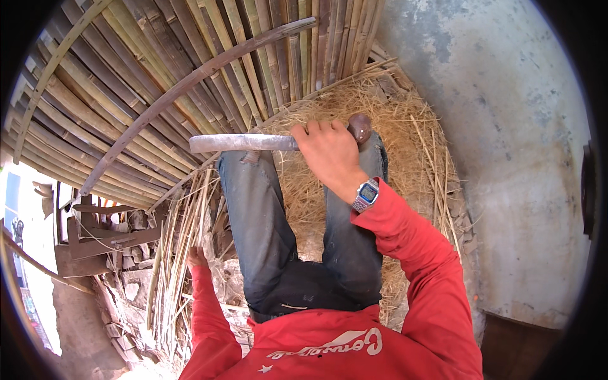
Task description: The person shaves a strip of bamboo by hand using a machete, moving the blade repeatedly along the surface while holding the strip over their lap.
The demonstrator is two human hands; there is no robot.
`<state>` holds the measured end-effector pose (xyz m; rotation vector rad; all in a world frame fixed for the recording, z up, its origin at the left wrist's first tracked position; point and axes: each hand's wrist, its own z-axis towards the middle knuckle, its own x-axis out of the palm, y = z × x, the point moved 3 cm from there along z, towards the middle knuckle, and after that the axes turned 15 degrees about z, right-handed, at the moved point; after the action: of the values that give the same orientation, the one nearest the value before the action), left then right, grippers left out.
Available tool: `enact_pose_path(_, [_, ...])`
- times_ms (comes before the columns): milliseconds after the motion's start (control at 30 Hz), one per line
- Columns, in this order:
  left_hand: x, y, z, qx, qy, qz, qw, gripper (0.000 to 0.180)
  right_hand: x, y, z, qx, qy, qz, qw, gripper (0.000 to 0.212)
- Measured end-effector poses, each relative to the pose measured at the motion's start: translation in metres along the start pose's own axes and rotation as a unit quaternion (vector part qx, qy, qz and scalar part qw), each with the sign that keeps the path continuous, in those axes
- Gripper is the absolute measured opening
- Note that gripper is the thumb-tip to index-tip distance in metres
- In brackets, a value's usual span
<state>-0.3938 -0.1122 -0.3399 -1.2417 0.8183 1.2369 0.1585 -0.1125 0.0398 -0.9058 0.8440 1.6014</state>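
Note:
My right hand [327, 155] is closed around the handle of a machete [244, 143]. The machete's long grey blade reaches left across my knees, and the brown rounded end of its handle [360, 128] sticks out past my fingers. Down at my left side, my left hand [197, 257] is at a bundle of thin split bamboo strips [166, 278]. Its fingers are mostly hidden, so whether it grips a strip does not show.
A bamboo pole screen [209, 69] with curved crosspieces stands ahead and to the left. Straw-like shavings [304, 196] cover the floor around my legs. A grey plastered wall [519, 164] rises on the right. Bricks and rubble [130, 320] lie at the lower left, near a wooden frame [111, 240].

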Motion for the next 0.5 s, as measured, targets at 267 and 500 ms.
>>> enact_pose_path(267, [0.001,-0.066,0.016,0.085,0.159,-0.043,0.983,0.021,-0.001,-0.008,-0.006,0.020,0.008,0.003,1.000,0.019])
enact_pose_path(500, [-0.003,-0.033,0.043,-0.179,0.159,0.270,0.933,0.080,-0.005,-0.014,-0.017,0.044,0.017,-0.020,0.999,0.022])
